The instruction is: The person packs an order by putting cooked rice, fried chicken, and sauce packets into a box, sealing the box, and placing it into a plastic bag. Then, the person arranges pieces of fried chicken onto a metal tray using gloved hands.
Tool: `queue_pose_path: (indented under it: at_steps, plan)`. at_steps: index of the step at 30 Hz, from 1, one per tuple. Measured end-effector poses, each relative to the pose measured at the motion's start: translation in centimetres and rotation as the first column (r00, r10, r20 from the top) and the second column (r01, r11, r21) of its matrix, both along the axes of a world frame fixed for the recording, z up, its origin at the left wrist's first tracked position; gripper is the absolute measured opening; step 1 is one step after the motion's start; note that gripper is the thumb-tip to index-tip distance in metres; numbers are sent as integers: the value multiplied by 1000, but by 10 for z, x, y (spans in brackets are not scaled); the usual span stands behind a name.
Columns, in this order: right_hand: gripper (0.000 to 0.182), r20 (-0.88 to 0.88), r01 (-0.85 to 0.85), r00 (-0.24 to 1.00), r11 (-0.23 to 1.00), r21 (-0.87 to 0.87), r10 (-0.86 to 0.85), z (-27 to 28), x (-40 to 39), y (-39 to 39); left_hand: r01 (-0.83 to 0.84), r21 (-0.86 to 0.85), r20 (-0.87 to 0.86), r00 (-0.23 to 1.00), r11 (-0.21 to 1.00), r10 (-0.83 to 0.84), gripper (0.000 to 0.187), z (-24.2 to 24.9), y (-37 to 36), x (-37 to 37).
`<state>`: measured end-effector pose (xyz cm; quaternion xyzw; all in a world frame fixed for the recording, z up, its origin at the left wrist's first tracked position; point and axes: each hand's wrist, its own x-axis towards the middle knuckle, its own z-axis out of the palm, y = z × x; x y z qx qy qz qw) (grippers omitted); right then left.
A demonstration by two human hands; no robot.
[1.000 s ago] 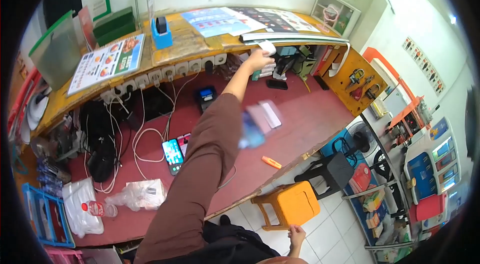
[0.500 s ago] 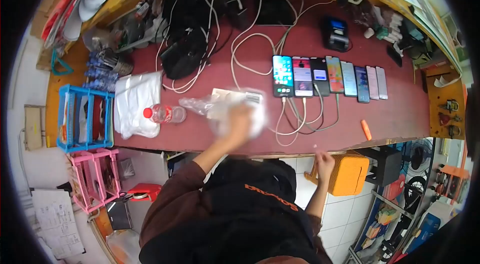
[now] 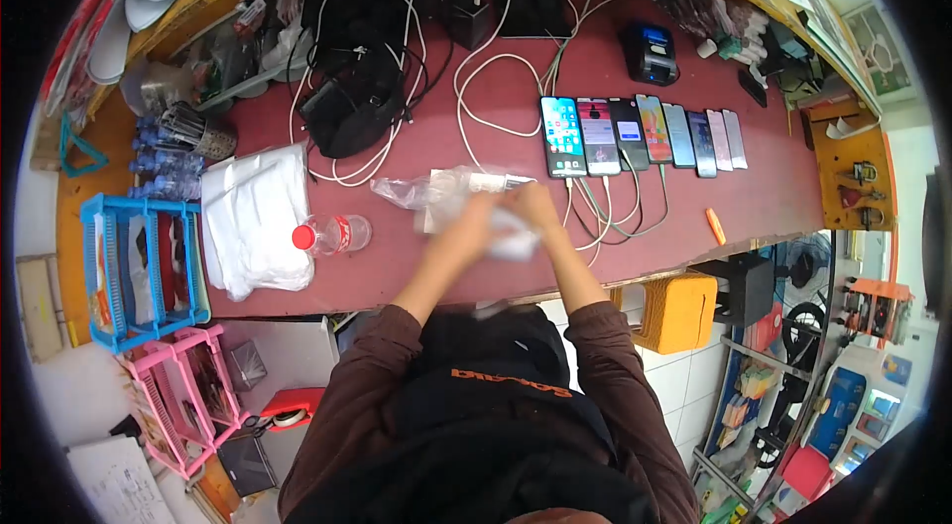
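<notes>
Free passage noted over the red table (image 3: 769, 192) between the phones (image 3: 653, 127) and the orange tool (image 3: 715, 227). Charging cables (image 3: 569, 185) obstruct right of the right hand (image 3: 535, 208). Left of the left hand (image 3: 463, 232), a lying bottle (image 3: 334, 234) and white bags (image 3: 256, 222) obstruct.

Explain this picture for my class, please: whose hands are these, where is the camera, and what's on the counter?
There is no machine here: a person works with two bare hands, seen by a camera worn on their head, looking forward and down. On the dark red counter are eight phones in a row, a red-capped clear bottle and a pile of white plastic. The left hand and right hand are close together, at crinkled clear plastic and something white; blur hides exactly what each one holds.
</notes>
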<state>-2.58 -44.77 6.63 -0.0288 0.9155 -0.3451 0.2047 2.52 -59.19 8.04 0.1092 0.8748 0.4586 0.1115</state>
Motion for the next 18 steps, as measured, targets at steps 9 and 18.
queue_pose_path:
  at_steps: [9,18]
  plan:
    - [62,-103,302,953,895,328,-283,-12,30,36,-23,-164,74,997,986,36,64,6,-1,-7]
    - [27,-101,656,709,706,-268,-697,-53,121,42,158,-547,16,984,822,-178,62,49,23,0]
